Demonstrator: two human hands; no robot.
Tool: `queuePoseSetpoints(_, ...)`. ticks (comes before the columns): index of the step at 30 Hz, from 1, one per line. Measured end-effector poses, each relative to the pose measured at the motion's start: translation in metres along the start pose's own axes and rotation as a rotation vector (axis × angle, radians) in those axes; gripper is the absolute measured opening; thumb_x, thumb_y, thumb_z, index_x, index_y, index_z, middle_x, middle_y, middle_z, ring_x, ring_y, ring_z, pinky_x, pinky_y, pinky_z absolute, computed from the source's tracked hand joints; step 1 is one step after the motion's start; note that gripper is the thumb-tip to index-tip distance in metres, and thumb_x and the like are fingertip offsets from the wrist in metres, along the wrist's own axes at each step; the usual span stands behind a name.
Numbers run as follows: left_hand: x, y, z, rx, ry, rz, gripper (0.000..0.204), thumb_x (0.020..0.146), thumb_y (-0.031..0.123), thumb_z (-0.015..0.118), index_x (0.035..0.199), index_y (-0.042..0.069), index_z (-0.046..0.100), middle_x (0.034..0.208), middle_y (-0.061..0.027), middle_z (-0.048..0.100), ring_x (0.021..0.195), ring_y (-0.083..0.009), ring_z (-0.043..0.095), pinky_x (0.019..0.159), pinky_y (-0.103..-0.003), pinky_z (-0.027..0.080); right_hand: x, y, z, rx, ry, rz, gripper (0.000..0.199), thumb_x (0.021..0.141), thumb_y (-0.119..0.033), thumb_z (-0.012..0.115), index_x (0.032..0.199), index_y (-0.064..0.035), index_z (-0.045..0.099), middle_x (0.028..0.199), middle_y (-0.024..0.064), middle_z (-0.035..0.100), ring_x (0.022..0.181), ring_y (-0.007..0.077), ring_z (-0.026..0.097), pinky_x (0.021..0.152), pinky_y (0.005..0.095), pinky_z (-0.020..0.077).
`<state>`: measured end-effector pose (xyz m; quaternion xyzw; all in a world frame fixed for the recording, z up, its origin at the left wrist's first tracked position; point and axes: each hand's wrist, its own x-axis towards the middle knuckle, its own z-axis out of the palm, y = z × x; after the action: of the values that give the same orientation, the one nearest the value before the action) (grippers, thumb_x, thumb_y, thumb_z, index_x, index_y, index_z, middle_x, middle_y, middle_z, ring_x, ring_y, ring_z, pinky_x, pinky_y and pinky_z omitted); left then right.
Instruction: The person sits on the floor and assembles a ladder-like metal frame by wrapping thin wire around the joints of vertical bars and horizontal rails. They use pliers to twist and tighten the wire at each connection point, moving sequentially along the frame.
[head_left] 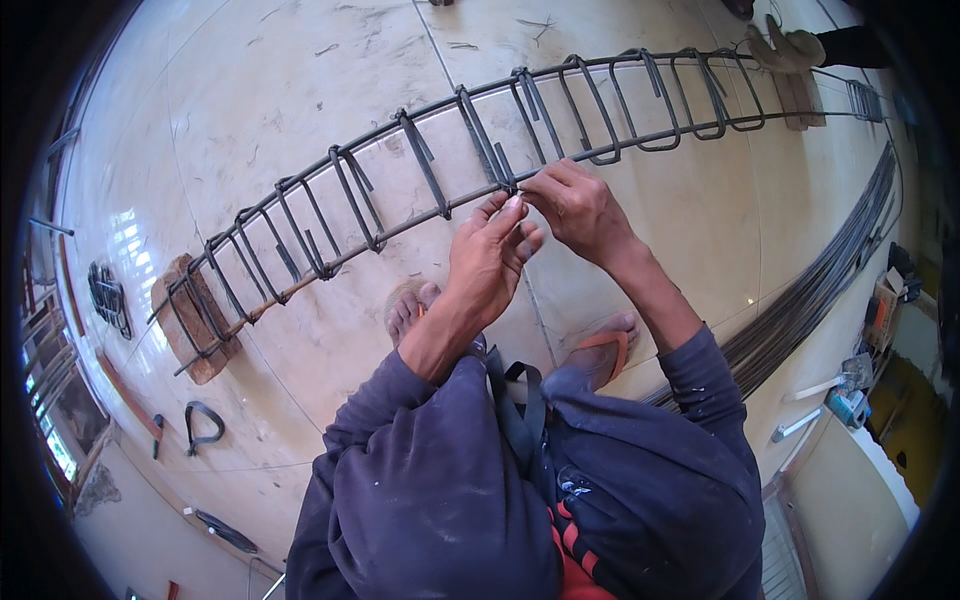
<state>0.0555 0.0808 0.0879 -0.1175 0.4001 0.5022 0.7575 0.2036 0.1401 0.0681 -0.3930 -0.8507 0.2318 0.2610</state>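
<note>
Steel throughout: long rebar cage (480, 150) stretched across the tiled floor (300, 80), raised off it on two brick supports, one (195, 320) near the floor's left edge, one (795, 95) toward the far right corner. Both hands meeting at one joint about midway along the cage's near bar: left hand (490, 255) pinched shut with fingertips at the crossing, right hand (580, 205) closed likewise on what looks like thin tie wire (512, 190), too fine to make out clearly. Judged risks: wire end slipping from the pinch and pricking a fingertip, bare skin and no gloves; loose twist leaving the stirrup free to slide along the bar; cage rolling off a brick if pulled sideways, with feet in open sandals (600, 350) directly beneath. Counted: one cage, roughly fourteen stirrups visible along it, hard to be exact near the right end where the lens bends everything; two brick supports; one bundle of long straight bars (820, 290) along the floor's right edge; one spare bent stirrup (203, 425) lying loose near the lower left, a small stack more (108, 295) at the left edge; one gloved hand of another person (785, 45) at the far right end.
</note>
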Motion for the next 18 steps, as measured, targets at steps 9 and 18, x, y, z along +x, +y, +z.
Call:
queuePoseSetpoints(9, -0.004, 0.025, -0.008, 0.1, -0.012, -0.053, 0.039, 0.094, 0.001, 0.053, 0.122, 0.009, 0.028, 0.089, -0.0076, 0.05, 0.053, -0.0046, 0.037, 0.035, -0.016, 0.029, -0.009, -0.012, 0.016, -0.075, 0.056, 0.05, 0.01, 0.077, 0.003, 0.065, 0.081, -0.0029, 0.059, 0.073, 0.0099, 0.056, 0.071, 0.029, 0.057, 0.061, 0.038, 0.048)
queuePoseSetpoints(18, -0.034, 0.067, 0.007, 0.227, 0.014, -0.114, 0.031, 0.097, -0.001, 0.044, 0.124, 0.005, 0.031, 0.106, -0.0179, 0.054, 0.051, -0.0031, 0.037, 0.032, -0.014, 0.031, -0.014, -0.039, 0.027, -0.211, 0.131, 0.157, 0.008, 0.079, -0.004, 0.067, 0.077, -0.0044, 0.059, 0.07, 0.0099, 0.056, 0.066, 0.0291, 0.058, 0.056, 0.0391, 0.047)
